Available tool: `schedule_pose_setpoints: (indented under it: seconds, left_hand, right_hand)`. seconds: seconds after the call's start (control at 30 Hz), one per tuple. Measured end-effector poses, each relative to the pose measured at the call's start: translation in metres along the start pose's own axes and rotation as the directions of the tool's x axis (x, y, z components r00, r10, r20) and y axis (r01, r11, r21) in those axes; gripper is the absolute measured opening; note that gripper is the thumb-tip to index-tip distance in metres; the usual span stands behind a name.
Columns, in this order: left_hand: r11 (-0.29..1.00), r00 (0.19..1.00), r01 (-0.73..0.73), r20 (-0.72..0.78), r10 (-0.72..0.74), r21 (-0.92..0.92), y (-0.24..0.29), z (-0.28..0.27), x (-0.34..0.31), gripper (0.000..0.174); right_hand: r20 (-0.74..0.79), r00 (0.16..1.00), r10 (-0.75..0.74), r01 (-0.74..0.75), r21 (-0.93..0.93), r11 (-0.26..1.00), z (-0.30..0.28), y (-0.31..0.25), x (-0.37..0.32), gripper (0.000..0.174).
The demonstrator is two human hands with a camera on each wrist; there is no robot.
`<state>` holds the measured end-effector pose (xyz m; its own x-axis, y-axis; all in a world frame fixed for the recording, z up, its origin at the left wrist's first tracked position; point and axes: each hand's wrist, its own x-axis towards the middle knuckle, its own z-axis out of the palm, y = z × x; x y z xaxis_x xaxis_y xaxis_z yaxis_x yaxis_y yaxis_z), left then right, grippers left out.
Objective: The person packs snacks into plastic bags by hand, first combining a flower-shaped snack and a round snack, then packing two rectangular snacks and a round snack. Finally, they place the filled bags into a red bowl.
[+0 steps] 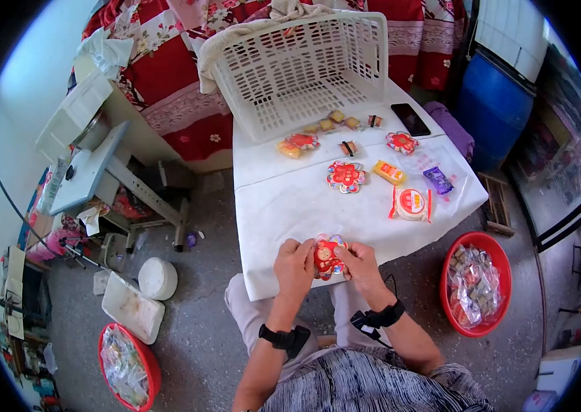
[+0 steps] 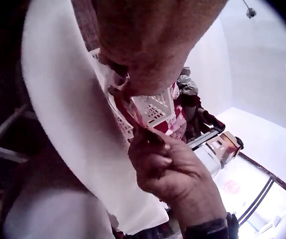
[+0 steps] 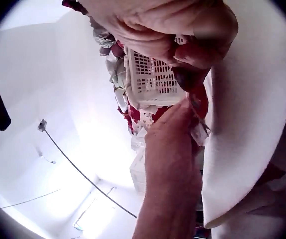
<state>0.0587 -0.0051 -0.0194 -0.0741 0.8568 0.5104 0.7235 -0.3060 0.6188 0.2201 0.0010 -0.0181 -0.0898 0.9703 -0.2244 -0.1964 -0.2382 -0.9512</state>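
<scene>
Over the near edge of the white-covered table, a red flower-shaped packet (image 1: pixel 330 255) with a colourful rim and a cartoon figure is held between both hands. My left hand (image 1: pixel 294 269) pinches its left edge, while the right hand (image 1: pixel 362 268) grips the other side with the thumb on its face. In the right wrist view the packet (image 3: pixel 198 102) shows edge-on, with clear plastic hanging below it. Beyond the hands lie another red flower-shaped packet (image 1: pixel 346 177), a yellow wrapped snack (image 1: pixel 389 172), a purple one (image 1: pixel 438 180) and a round biscuit-like pack (image 1: pixel 412 204).
A white plastic basket (image 1: pixel 263 113) lies on its side at the table's back. Several small wrapped snacks (image 1: pixel 336 117) sit before it, near a black phone (image 1: pixel 410 120). Red tubs (image 1: pixel 503 264) of clear-wrapped packets stand on the floor at both sides. A blue barrel (image 1: pixel 493 103) stands back right.
</scene>
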Motion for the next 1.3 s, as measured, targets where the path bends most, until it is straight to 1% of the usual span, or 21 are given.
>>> schedule_pose_setpoints:
  seconds: [0.13,0.2,0.23,0.3,0.43,0.5,0.63,0.67,0.7,0.73,0.77,0.83,0.87,0.9,0.93,0.97,1.03,1.17,1.23,1.27,1.3]
  left_hand:
    - [0.995,0.994,-0.101,-0.053,0.101,-0.002,0.005,-0.001,0.003,0.017]
    - [0.997,0.996,-0.071,-0.05,0.073,0.033,0.005,-0.004,0.004,0.017]
    - [0.997,0.996,-0.071,-0.053,0.072,0.034,0.003,-0.005,0.005,0.017]
    - [0.995,0.993,-0.086,-0.077,0.089,0.045,-0.001,-0.004,0.005,0.019]
    - [0.996,0.995,-0.089,-0.049,0.089,-0.004,-0.002,-0.001,0.005,0.019]
    - [0.995,0.995,-0.095,-0.013,0.095,-0.027,-0.002,0.002,0.003,0.021]
    - [0.996,0.996,-0.086,-0.034,0.086,0.022,-0.004,-0.002,0.003,0.022]
    - [0.996,0.994,-0.079,-0.078,0.081,0.03,-0.007,-0.004,0.001,0.022]
    - [0.997,0.99,-0.073,-0.122,0.077,0.038,-0.01,-0.005,0.001,0.021]
    - [0.997,0.989,-0.075,-0.124,0.078,0.035,-0.012,-0.006,0.002,0.021]
    - [0.997,0.99,-0.063,-0.119,0.069,0.055,-0.013,-0.008,0.002,0.02]
    - [0.998,0.992,-0.041,-0.115,0.046,0.053,-0.01,-0.007,0.002,0.016]
    - [0.998,0.992,-0.042,-0.113,0.047,0.049,-0.009,-0.006,0.001,0.016]
    - [0.998,0.996,-0.047,-0.079,0.051,0.052,-0.009,-0.004,-0.001,0.015]
    - [0.997,0.997,-0.052,-0.046,0.055,0.057,-0.01,-0.002,-0.002,0.014]
    - [0.997,0.997,-0.057,-0.047,0.06,0.056,-0.01,-0.001,-0.004,0.014]
    - [0.995,0.997,-0.075,-0.019,0.077,0.072,-0.011,-0.001,-0.005,0.016]
    - [0.993,0.998,-0.061,0.006,0.061,0.102,-0.012,-0.009,-0.009,0.02]
    - [0.994,0.999,-0.04,0.016,0.039,0.099,-0.01,-0.013,-0.01,0.02]
    - [0.994,0.999,-0.042,0.017,0.041,0.102,-0.01,-0.014,-0.009,0.02]
    - [0.995,0.999,-0.007,0.034,0.004,0.097,-0.01,-0.015,-0.009,0.019]
  right_hand:
    - [0.077,0.996,0.04,-0.044,0.052,0.998,0.01,-0.003,0.012,0.018]
    - [0.128,0.987,-0.097,0.058,0.277,0.959,0.021,-0.007,0.007,0.027]
    - [0.131,0.987,-0.098,0.058,0.276,0.959,0.022,-0.009,0.003,0.027]
    - [0.172,0.985,0.024,-0.073,0.283,0.956,0.018,-0.008,-0.006,0.039]
    - [0.189,0.982,0.008,-0.095,0.457,0.884,0.031,0.003,0.012,0.035]
    - [0.396,0.912,-0.103,-0.215,0.678,0.703,0.039,0.007,0.033,0.036]
    - [0.337,0.941,-0.042,-0.21,0.674,0.709,0.047,-0.002,0.043,0.039]
    - [0.353,0.933,0.073,-0.199,0.334,0.922,0.038,-0.017,0.031,0.039]
    - [0.322,0.928,0.184,-0.173,-0.063,0.983,0.029,-0.028,0.026,0.039]
    - [0.32,0.93,0.183,-0.171,-0.065,0.983,0.02,-0.032,0.03,0.039]
    - [0.272,0.962,0.036,0.047,-0.292,0.955,0.01,-0.038,0.037,0.037]
    - [0.198,0.93,-0.311,0.361,-0.657,0.662,-0.004,-0.059,0.058,0.033]
    - [0.174,0.851,-0.496,0.424,-0.785,0.451,-0.008,-0.075,0.074,0.031]
    - [0.173,0.79,-0.588,0.4,-0.872,0.281,-0.014,-0.076,0.1,0.033]
    - [0.19,0.719,-0.669,0.346,-0.932,0.106,-0.019,-0.073,0.124,0.037]
    - [0.188,0.716,-0.672,0.345,-0.933,0.106,-0.017,-0.078,0.135,0.037]
    - [-0.049,0.862,-0.504,0.001,-0.995,0.098,-0.008,-0.085,0.15,0.047]
    - [-0.098,0.832,-0.546,-0.056,-0.994,0.093,-0.006,-0.074,0.166,0.058]
    - [-0.213,0.878,-0.429,-0.03,-0.918,0.395,-0.013,-0.072,0.17,0.047]
    - [-0.214,0.878,-0.429,-0.029,-0.917,0.399,-0.017,-0.068,0.17,0.047]
    - [-0.164,0.874,-0.456,0.056,-0.901,0.431,-0.022,-0.062,0.172,0.043]
